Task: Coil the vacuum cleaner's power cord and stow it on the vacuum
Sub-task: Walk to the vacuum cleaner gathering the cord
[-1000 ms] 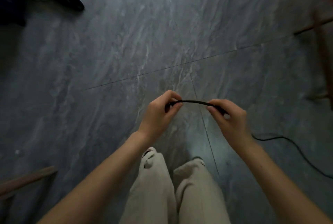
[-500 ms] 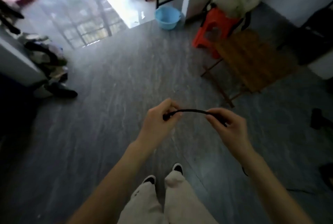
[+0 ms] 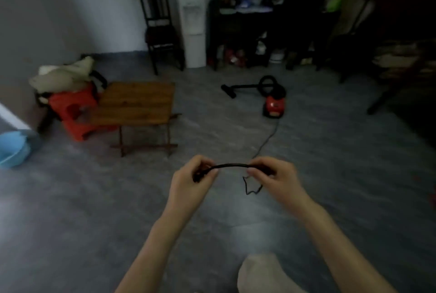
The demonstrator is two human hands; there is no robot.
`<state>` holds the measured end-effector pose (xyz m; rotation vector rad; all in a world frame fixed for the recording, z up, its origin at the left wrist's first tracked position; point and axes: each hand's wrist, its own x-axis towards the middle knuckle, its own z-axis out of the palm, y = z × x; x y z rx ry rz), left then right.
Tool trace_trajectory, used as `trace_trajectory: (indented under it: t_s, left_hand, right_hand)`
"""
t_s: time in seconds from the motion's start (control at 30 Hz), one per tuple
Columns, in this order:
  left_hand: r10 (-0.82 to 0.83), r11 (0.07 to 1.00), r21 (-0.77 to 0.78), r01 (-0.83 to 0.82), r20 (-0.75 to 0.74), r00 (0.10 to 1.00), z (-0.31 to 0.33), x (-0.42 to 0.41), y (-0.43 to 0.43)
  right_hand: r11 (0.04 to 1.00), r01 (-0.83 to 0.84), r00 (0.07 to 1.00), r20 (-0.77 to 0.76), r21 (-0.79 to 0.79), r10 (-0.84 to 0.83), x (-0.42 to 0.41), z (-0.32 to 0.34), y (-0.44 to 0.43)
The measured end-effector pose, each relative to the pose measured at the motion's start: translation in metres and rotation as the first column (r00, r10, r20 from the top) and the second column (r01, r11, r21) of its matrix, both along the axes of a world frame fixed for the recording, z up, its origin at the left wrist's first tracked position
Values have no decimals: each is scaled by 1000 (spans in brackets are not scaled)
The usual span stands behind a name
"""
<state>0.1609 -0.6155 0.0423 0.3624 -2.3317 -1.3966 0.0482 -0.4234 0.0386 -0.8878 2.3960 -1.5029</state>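
- Black cord (image 3: 232, 165) is pinched at both ends of a short arched piece: the left hand (image 3: 191, 186) closes its fingers on what seems to be the plug end, and the right hand (image 3: 278, 180) closes on the cord a little further along. The hands are apart, with the arch between them.
- Beyond the right hand the cord drops to the floor (image 3: 94, 210), makes a small kinked tangle (image 3: 251, 187) just under that hand, then runs away far ahead to the red vacuum (image 3: 273, 104), which stands well apart from the hands, ahead and to the right.
- In my judgement, almost all coiling is not yet done; only the first length is in the hands.
- Risk: the kinks below the right hand may be pulled tight into a knot if the cord is drawn in quickly.
- Risk: a hard pull may drag or tip the light vacuum, because the cord is attached to it.
- Risk: loops made with a twist may spring open and slip from the left hand.
- Risk: the cord lies near the person's feet, so a step toward the vacuum may catch it.
- Writing: the vacuum has a pale mark on its red body, but it is too blurred to read. No other label can be read.
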Motion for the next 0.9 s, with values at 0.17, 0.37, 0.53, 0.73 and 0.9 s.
trace_trajectory:
  t_s: [0.17,0.37,0.53,0.73,0.9]
  left_hand:
    - [-213,977,1,214,47,976,3,-91,84]
    - [-381,925,21,380,79,921,-6,-227,214]
    - [-453,889,107,445,69,889,5,-317,301]
    - [-389,901,232,366,57,920,4,-424,333]
    - [-295,942,184,279,67,953,-11,-521,319]
  right_hand:
    - [982,185,982,37,-37,-184,-48,5,105]
    - [930,368,928,64,-2,-367,-148,-6,243]
    - [893,449,893,30,0,-449,-233,15,331]
    - [907,420,907,-31,-14,-420,-348,24,356]
    - [935,354,933,-51,-26,-355,-459,14,338]
